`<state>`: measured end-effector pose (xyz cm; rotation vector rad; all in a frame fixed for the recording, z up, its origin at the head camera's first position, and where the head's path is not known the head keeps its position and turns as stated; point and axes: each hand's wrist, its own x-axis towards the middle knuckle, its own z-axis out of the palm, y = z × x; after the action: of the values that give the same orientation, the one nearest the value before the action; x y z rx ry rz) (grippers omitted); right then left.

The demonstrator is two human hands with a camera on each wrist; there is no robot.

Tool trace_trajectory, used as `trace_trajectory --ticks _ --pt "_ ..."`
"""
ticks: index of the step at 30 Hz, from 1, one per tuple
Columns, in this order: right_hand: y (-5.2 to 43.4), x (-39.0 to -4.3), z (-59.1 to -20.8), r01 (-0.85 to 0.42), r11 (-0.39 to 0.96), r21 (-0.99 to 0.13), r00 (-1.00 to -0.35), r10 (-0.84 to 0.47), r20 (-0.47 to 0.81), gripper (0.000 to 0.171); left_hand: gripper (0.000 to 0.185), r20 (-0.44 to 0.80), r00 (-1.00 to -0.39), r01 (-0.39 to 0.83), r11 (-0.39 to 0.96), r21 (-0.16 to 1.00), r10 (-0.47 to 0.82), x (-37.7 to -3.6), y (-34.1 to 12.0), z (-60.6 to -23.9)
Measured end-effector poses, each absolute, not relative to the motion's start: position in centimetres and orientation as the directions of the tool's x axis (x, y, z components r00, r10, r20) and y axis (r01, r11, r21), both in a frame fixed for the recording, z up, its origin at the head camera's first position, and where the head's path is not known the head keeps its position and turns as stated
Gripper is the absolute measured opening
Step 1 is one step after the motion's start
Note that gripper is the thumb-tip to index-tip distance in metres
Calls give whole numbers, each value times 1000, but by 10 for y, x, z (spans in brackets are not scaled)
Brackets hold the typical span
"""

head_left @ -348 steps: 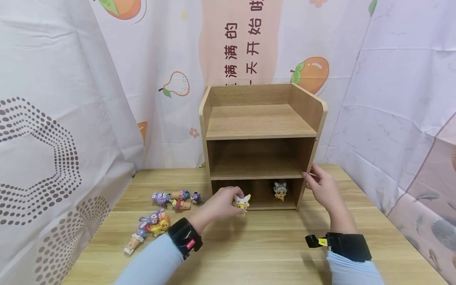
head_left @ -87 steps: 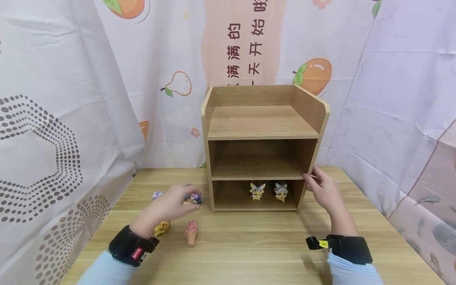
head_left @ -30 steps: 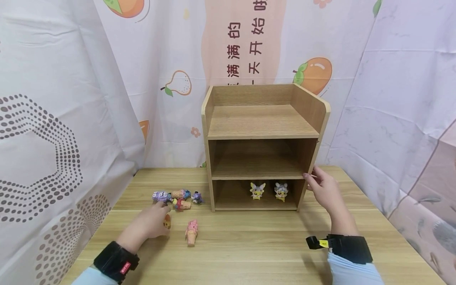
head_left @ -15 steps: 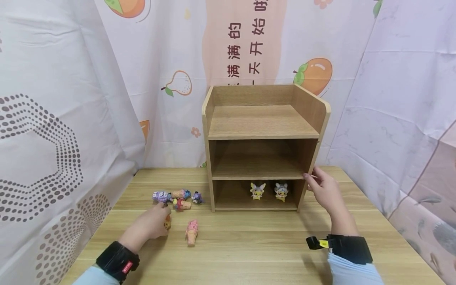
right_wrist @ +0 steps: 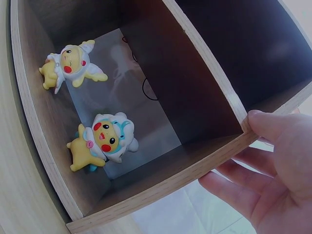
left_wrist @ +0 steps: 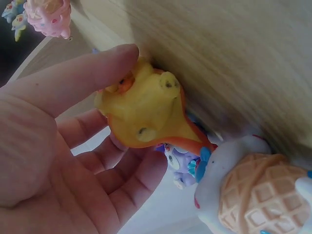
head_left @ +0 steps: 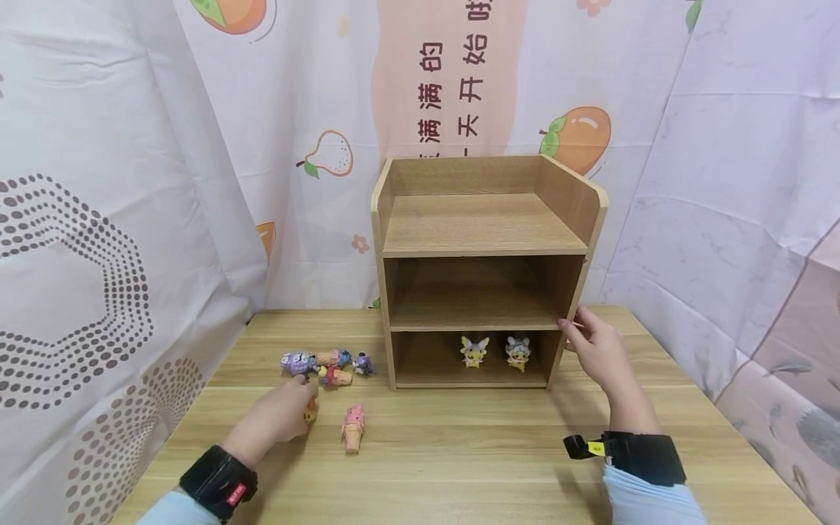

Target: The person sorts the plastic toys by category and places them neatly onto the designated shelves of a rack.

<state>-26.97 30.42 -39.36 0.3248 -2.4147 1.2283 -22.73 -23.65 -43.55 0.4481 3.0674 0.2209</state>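
Observation:
My left hand (head_left: pixel 303 408) lies on the table left of the wooden shelf unit (head_left: pixel 487 227) and pinches a small yellow figure (left_wrist: pixel 146 112) between thumb and fingers; in the head view the hand hides most of it. A pink cone toy (head_left: pixel 352 428) lies just to the right. My right hand (head_left: pixel 572 332) rests on the shelf unit's right side wall (right_wrist: pixel 229 105), thumb tip on its front edge, fingers relaxed along the outside. Two yellow figures in white hoods (head_left: pixel 474 351) (head_left: pixel 517 351) stand in the bottom compartment.
A cluster of little toys sits left of the shelf: a purple figure (head_left: pixel 297 362), two cone toys (head_left: pixel 331 357) (head_left: pixel 336 377) and a small dark purple figure (head_left: pixel 363 363). The middle and top shelves hold nothing. Printed curtains hang close behind and on both sides.
The left hand came back from the toy cluster to the yellow figure and has stayed there for the last second. The right hand has not moved.

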Motion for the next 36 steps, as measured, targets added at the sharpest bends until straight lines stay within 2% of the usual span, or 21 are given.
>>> trace_trajectory --ticks 10,23,36 --pt "304 -269 -394 -378 583 -720 -894 -26 448 54 52 -9 -964 263 953 152 267 -227 -236 -439" --pt "304 -271 -394 -386 570 -725 -890 -25 455 53 45 16 -959 278 934 223 281 -226 -236 -435" --pt "305 -269 -393 -369 580 -726 -899 -23 438 55 50 -28 -966 235 920 313 256 -226 -232 -431"
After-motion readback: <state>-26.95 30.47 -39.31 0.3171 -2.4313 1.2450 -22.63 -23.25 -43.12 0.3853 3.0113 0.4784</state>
